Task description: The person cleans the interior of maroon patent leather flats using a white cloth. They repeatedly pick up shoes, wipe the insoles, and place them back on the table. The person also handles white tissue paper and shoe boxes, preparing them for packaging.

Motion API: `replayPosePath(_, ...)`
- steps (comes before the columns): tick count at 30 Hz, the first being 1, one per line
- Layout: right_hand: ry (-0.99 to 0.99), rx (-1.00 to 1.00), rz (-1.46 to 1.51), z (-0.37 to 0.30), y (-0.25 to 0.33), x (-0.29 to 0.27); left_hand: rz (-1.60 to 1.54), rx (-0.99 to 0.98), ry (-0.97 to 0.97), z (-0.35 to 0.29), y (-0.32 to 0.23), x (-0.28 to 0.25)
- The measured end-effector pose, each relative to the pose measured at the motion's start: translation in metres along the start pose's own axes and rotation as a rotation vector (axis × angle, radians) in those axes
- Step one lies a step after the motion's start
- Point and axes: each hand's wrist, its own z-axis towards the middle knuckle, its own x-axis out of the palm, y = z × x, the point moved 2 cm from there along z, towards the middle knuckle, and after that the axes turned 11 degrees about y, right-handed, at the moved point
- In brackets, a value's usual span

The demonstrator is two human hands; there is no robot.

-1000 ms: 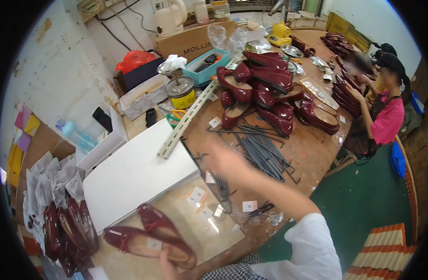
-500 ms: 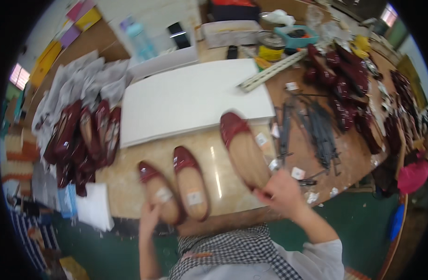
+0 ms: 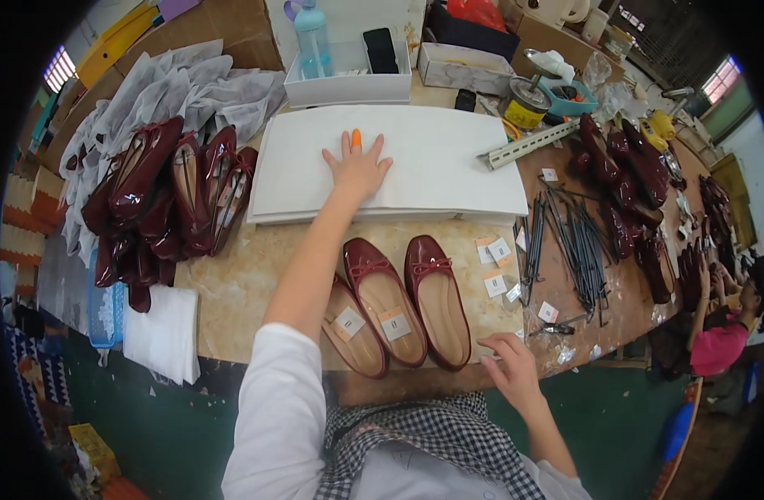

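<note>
My left hand [image 3: 356, 172] lies with fingers spread on a stack of white paper sheets [image 3: 449, 158]; an orange cover sits on one finger. Below that arm, three dark red patent flats stand side by side on the table, toes pointing away from me. The left flat [image 3: 361, 348] is partly covered by my forearm. The middle flat [image 3: 369, 279] and the left one carry a small tag on the insole; the right flat [image 3: 440, 312] shows a bare insole. My right hand [image 3: 509, 367] hovers just right of the right flat's heel, fingers loosely apart, holding nothing.
Piles of dark red shoes stand at left [image 3: 153, 192] and right [image 3: 619, 167]. Thin black rods [image 3: 578, 242] and small paper tags [image 3: 495, 285] lie to the right. A metal strip [image 3: 528, 146] touches the paper. Behind are a box with a bottle [image 3: 313, 42] and phone. Another person [image 3: 719, 333] sits far right.
My left hand has left the left flat and moved up onto the paper stack. My right hand has released the right flat, which now stands beside the other two. The view has shifted.
</note>
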Motion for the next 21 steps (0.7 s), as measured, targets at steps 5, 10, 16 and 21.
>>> replayPosePath(5,-0.177,0.078,0.391,0.012,0.004,0.006,-0.386,0.094,-0.029,-0.025,-0.021,-0.026)
replayPosePath(10,-0.299,0.262,1.635,0.044,-0.021,0.033,-0.776,0.894,0.233,-0.224,-0.115,-0.137)
replayPosePath(16,0.453,0.454,1.549,0.045,0.012,0.037,-1.021,0.588,0.008,-0.249,-0.095,-0.111)
replayPosePath(21,-0.049,-0.063,0.463,0.064,0.035,0.014,-1.233,-0.143,0.091,-0.232,-0.074,-0.076)
